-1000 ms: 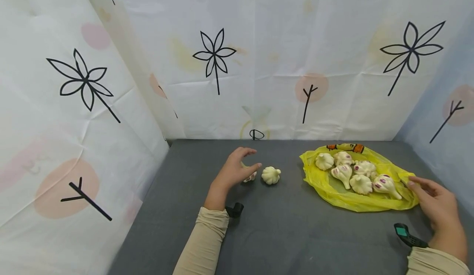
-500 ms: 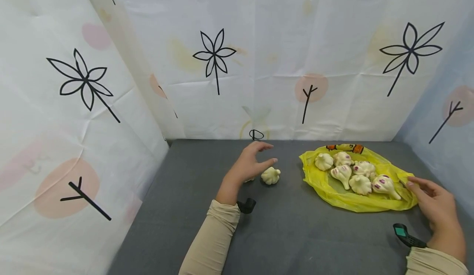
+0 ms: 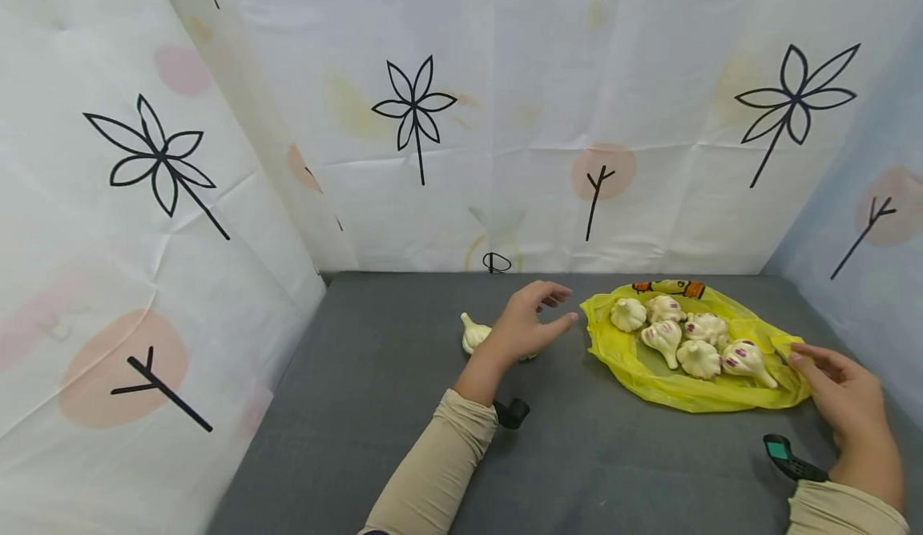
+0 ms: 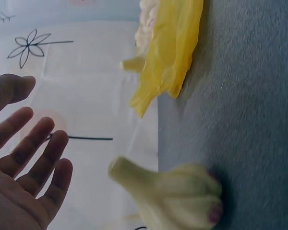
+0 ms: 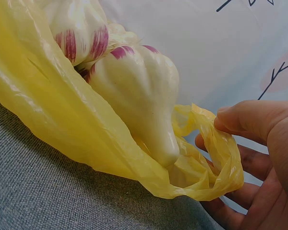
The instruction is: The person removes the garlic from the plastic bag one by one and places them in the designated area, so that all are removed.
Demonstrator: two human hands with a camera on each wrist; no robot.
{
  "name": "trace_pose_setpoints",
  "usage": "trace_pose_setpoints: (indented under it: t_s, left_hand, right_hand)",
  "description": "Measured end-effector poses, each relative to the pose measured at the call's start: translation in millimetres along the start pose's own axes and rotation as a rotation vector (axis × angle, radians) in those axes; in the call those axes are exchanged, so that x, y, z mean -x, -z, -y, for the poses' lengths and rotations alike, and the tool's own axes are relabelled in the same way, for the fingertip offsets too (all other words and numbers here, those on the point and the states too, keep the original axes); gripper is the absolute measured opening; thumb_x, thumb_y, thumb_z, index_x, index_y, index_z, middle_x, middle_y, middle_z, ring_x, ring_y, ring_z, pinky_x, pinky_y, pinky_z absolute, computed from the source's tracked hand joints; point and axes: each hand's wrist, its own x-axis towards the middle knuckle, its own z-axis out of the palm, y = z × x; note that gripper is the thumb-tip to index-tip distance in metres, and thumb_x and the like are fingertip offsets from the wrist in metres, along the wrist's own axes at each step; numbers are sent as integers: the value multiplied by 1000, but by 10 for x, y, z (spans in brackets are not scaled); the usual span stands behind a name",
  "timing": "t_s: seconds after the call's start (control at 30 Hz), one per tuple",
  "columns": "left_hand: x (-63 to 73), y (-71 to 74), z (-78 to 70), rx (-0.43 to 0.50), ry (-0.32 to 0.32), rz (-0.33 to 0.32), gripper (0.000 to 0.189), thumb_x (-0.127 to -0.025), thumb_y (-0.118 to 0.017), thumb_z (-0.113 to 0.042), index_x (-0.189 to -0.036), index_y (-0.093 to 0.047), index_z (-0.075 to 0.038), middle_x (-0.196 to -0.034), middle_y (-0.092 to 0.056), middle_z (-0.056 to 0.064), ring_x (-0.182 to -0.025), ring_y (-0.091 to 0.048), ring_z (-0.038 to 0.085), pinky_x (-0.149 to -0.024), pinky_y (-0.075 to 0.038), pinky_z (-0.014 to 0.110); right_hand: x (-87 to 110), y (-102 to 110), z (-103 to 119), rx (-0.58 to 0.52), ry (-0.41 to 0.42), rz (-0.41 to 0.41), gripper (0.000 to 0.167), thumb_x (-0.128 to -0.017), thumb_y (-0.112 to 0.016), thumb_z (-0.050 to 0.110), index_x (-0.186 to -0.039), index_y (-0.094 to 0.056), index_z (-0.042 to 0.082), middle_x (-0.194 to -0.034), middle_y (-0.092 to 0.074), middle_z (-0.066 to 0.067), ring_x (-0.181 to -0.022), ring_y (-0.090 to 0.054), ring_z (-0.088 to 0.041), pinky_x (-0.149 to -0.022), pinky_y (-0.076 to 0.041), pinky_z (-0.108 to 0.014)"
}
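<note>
My left hand [image 3: 530, 327] is above the table between two loose garlic bulbs and the yellow plastic bag [image 3: 678, 397]. Its fingers are spread and hold nothing, as the left wrist view shows. One bulb of garlic [image 3: 473, 334] lies to the left of that hand; the second is mostly hidden behind it. In the left wrist view a garlic bulb [image 4: 182, 196] lies near the fingers, apart from them. My right hand [image 3: 851, 399] pinches the right edge of the bag between thumb and fingers. Several garlic bulbs [image 5: 139, 91], some with purple marks, lie in the opened bag.
A dark grey cloth [image 3: 613, 471] covers the table. White printed sheets [image 3: 541, 118] stand behind it and at both sides. An orange print [image 3: 671, 287] shows on the bag's back rim. Dark wrist cameras [image 3: 793, 459] sit on both wrists.
My left hand has moved right from beside the loose garlic bulbs toward the bag, uncovering the left bulb and mostly covering the other. My right hand stays at the bag's edge.
</note>
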Motion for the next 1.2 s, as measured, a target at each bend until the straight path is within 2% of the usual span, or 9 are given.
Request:
trace_pose_setpoints:
  t_s: [0.23,0.5,0.67,0.73,0.8,0.97,1.2]
  left_hand:
    - [-106,-230,-63,59,-29,0,34,-103,-73,-23,-135,-68,-14,-128,-69,10,-117,-69,24,-96,-56,24]
    - [-209,-452,-53,91,-22,32,40,-103,-73,-21,-141,-66,-12,-129,-69,10,-117,-71,27,-97,-60,29]
    - [-272,-530,-80,104,-9,13,38,-101,-75,-20,-137,-67,-11,-127,-69,11,-115,-72,26,-92,-58,20]
    - [-300,-554,-92,104,-13,2,38,-100,-76,-20,-136,-67,-10,-127,-69,13,-114,-72,27,-90,-57,17]
    - [-330,-585,-96,109,-13,-2,38,-100,-76,-20,-135,-67,-8,-128,-69,14,-114,-72,27,-91,-57,18]
    - [-396,-673,-93,126,42,24,41,-100,-76,-20,-138,-67,-10,-133,-68,13,-117,-70,24,-95,-59,24]
    - [-484,-793,-65,138,112,50,41,-102,-74,-23,-141,-66,-15,-137,-65,10,-122,-68,27,-87,-56,18]
  right_hand:
    - [6,8,29,-10,-27,-3,57,-109,-48,52,-160,-50,26,-162,-45,2,-159,-28,-41,-129,-28,-59]
    - [9,-9,40,5,-21,-7,58,-110,-48,50,-160,-51,21,-158,-49,2,-158,-30,-39,-129,-30,-58]
    - [8,-17,44,12,-25,-3,59,-110,-49,49,-161,-49,19,-164,-45,0,-159,-30,-36,-129,-31,-56]
    - [4,-18,48,14,-29,1,60,-110,-49,49,-161,-48,17,-168,-41,-4,-159,-29,-36,-129,-30,-56]
    - [-1,-17,55,15,-33,2,61,-110,-49,49,-162,-48,16,-170,-39,-8,-159,-29,-37,-130,-29,-56]
    - [5,-14,53,14,-34,10,59,-111,-47,47,-161,-49,16,-170,-37,-14,-158,-29,-42,-129,-29,-58]
    - [8,-9,31,12,-19,15,60,-111,-47,48,-161,-48,15,-168,-40,-11,-158,-29,-43,-128,-29,-60]
